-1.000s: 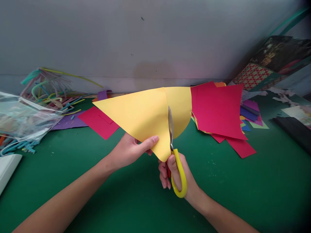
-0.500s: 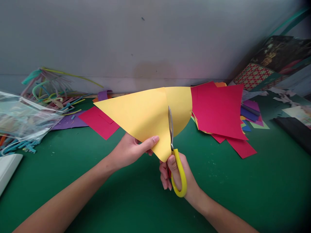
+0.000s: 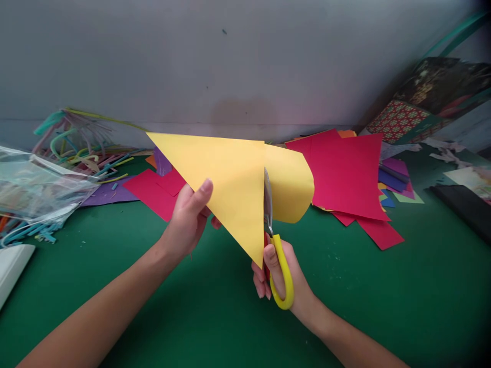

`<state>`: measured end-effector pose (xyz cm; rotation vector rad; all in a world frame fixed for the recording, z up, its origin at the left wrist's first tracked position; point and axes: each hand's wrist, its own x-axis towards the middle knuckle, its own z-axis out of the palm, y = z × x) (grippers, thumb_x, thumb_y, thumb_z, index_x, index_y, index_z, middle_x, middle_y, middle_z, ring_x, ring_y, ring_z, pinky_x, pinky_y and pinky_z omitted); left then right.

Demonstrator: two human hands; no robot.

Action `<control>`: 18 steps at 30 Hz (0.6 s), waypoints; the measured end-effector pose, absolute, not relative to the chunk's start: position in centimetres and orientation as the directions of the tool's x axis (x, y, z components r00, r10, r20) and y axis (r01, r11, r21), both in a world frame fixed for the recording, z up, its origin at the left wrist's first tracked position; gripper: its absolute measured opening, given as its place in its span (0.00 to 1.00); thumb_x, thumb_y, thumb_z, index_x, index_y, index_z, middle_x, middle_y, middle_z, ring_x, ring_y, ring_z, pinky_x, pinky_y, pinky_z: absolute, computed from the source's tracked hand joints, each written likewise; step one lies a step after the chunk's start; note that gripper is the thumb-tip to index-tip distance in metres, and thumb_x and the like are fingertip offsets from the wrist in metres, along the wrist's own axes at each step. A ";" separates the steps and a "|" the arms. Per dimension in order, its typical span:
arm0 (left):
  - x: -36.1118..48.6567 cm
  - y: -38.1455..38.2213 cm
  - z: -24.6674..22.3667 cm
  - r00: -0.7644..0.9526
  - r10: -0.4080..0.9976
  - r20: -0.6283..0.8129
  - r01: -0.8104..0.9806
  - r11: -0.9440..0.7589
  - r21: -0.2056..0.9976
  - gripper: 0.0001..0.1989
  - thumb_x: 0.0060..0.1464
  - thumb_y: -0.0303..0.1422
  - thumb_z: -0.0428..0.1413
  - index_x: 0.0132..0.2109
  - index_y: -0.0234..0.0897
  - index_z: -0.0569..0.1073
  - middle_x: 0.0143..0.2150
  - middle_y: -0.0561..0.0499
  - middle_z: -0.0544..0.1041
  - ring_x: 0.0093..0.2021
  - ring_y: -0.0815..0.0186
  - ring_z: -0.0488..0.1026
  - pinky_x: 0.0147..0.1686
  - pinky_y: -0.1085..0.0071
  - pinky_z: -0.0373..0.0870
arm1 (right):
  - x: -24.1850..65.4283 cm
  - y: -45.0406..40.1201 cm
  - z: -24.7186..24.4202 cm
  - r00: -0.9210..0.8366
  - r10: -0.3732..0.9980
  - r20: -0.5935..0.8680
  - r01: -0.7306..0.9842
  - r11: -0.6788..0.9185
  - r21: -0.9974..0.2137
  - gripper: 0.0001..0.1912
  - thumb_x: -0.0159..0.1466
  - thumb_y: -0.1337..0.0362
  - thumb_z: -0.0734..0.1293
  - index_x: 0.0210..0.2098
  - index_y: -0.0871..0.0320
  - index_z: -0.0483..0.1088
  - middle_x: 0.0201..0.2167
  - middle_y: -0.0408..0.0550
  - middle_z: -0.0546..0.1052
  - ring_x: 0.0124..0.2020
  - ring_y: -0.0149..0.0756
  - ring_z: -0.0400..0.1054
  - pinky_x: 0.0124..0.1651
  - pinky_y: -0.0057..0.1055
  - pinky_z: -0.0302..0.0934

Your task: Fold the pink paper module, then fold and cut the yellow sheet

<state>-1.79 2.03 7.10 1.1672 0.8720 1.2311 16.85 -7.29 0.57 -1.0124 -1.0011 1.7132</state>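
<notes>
A yellow paper (image 3: 230,179), partly cut, is held up above the green table, its left part a flat triangle and its right part curling away. My left hand (image 3: 187,217) grips the lower left edge, thumb raised near the front face and the other fingers partly hidden behind. Scissors with a yellow and red handle (image 3: 286,278) are in my right hand (image 3: 295,276), thumb through the yellow loop. Their blade stands upright along the cut line between the two parts of the paper. The paper's lower tip touches or nearly touches my right fingers.
Red paper sheets (image 3: 345,176) lie at the back right, with another red piece (image 3: 153,194) at the left. Pipe cleaners (image 3: 76,140) and a clear plastic bag (image 3: 42,179) are at the far left. A black object (image 3: 460,212) and a patterned bag (image 3: 402,122) stand right.
My left hand has shifted left and up along the paper's edge. The paper's left corner has risen, its lower tip has straightened, and the right part curls more. The right hand is nearly still.
</notes>
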 end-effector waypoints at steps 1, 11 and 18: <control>-2.0 2.3 7.3 0.155 0.984 0.088 -0.257 -0.046 0.965 0.22 0.60 0.54 0.60 0.37 0.37 0.75 0.25 0.52 0.74 0.19 0.70 0.69 0.15 0.74 0.66 | 16.9 -7.3 0.5 -0.278 0.936 -0.214 -0.281 -0.293 -0.914 0.31 0.65 0.32 0.65 0.34 0.57 0.64 0.18 0.36 0.66 0.12 0.25 0.64 0.13 0.19 0.54; -3.4 3.0 8.2 0.112 0.990 0.090 -0.160 -0.071 0.985 0.15 0.53 0.37 0.69 0.44 0.36 0.77 0.29 0.54 0.76 0.16 0.75 0.64 0.12 0.76 0.60 | 16.9 -7.3 -0.1 -0.288 0.933 -0.217 -0.304 -0.304 -0.903 0.31 0.66 0.33 0.64 0.35 0.57 0.64 0.19 0.35 0.67 0.13 0.25 0.64 0.12 0.18 0.54; -3.5 2.5 8.3 0.086 0.992 0.091 0.042 -0.095 0.995 0.12 0.57 0.40 0.67 0.40 0.37 0.76 0.30 0.51 0.75 0.20 0.72 0.67 0.16 0.75 0.66 | 16.8 -7.3 0.3 -0.261 0.938 -0.228 -0.277 -0.299 -0.913 0.32 0.65 0.32 0.64 0.35 0.57 0.64 0.18 0.35 0.67 0.12 0.26 0.63 0.13 0.19 0.54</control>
